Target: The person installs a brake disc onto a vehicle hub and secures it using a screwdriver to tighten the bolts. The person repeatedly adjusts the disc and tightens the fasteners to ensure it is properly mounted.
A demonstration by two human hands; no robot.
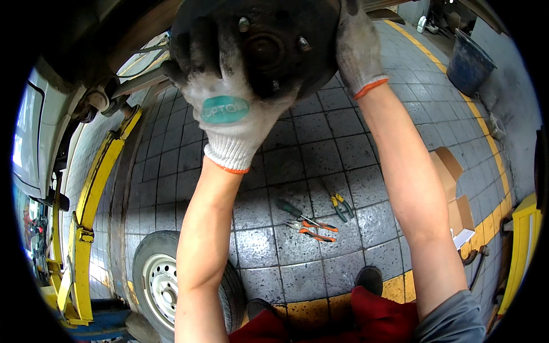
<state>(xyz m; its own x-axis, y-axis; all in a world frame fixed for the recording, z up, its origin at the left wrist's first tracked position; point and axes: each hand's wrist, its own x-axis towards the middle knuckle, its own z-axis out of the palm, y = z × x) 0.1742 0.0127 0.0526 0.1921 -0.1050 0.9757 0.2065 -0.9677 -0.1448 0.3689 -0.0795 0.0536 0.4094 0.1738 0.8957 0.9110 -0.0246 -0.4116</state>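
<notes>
A dark, greasy brake drum (315, 70) with wheel studs sticking out of its face fills the top middle, under a raised vehicle. My left hand (229, 94), in a white work glove with blackened fingers and a green oval print, lies against the drum's left side with its fingers across the face. On the right, the gloved fingers of my right hand (359, 48) wrap the drum's rim, their tips partly cut off by the top edge. Both hands grip the drum, one on each side. Whatever lies behind it is hidden.
On the tiled floor lie a screwdriver (290, 208), orange-handled pliers (318, 234) and yellow-green pliers (342, 207). A removed wheel (160, 280) is at lower left, near a yellow lift arm (94, 188). A cardboard box (449, 171) and a dark bucket (470, 64) stand on the right.
</notes>
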